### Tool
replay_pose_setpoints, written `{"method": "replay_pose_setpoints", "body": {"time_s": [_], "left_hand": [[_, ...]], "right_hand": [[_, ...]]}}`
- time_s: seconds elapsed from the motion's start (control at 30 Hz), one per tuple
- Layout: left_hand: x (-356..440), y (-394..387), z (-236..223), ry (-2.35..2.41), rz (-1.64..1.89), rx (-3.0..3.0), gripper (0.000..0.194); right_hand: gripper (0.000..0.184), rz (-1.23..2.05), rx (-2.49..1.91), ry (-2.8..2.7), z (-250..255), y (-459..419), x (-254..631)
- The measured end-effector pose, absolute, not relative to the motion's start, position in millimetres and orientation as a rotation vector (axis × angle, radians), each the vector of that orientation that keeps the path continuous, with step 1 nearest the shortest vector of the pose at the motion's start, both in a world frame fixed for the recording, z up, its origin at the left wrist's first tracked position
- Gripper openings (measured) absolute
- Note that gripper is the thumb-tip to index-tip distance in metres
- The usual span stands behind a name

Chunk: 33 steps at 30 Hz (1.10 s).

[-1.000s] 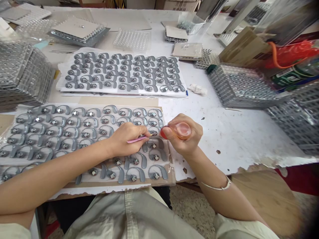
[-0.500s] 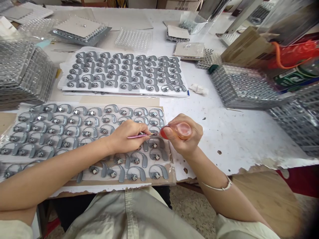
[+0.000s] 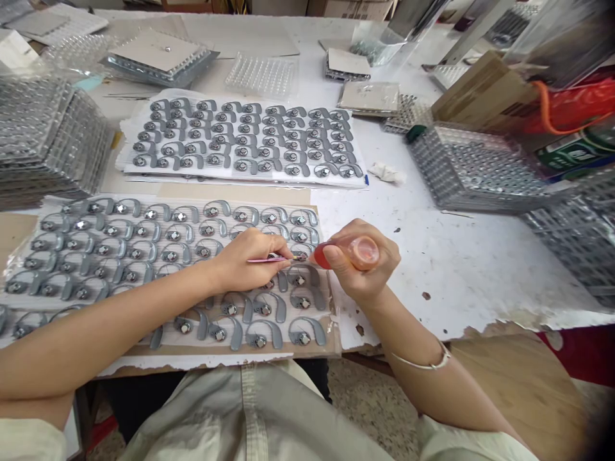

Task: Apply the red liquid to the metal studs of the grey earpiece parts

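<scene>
I have the left hand [image 3: 243,264] with its fingers closed on pink tweezers [image 3: 269,259], tips over a grey part [image 3: 298,255] on the card [image 3: 334,339] at six o'clock; the right hand's [image 3: 360,266] fingers grip an orange squeeze bottle [image 3: 360,251] just beside them.

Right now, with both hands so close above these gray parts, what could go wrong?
The squeeze bottle in the right hand has its red tip right beside the gray curved parts, so a squeeze might drip onto them. The pink tweezers in the left hand could knock a part out of line. The left forearm lies over the lower rows and might shift them.
</scene>
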<state>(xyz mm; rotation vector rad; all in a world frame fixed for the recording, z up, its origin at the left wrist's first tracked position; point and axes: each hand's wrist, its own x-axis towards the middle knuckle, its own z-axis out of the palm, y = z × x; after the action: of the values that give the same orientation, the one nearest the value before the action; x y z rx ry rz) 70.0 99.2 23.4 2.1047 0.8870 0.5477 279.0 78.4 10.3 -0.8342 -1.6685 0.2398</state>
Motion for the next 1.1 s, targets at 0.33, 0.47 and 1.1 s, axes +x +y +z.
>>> {"method": "replay_pose_setpoints", "body": {"time_s": [0.33, 0.47, 1.1], "left_hand": [[70.2, 98.5, 24.7, 0.881, 0.544, 2.094, 0.009], [70.1, 99.1, 24.3, 0.890, 0.531, 2.084, 0.009], [73.3, 104.8, 21.5, 0.938, 0.524, 1.865, 0.007]], "right_hand": [[0.013, 0.257, -0.814, -1.694, 10.6, 79.4, 276.3], [0.012, 0.241, -0.826, -1.697, 9.8, 79.3, 275.6], [0.013, 0.233, -0.852, -1.678, 7.0, 77.3, 272.5]]}}
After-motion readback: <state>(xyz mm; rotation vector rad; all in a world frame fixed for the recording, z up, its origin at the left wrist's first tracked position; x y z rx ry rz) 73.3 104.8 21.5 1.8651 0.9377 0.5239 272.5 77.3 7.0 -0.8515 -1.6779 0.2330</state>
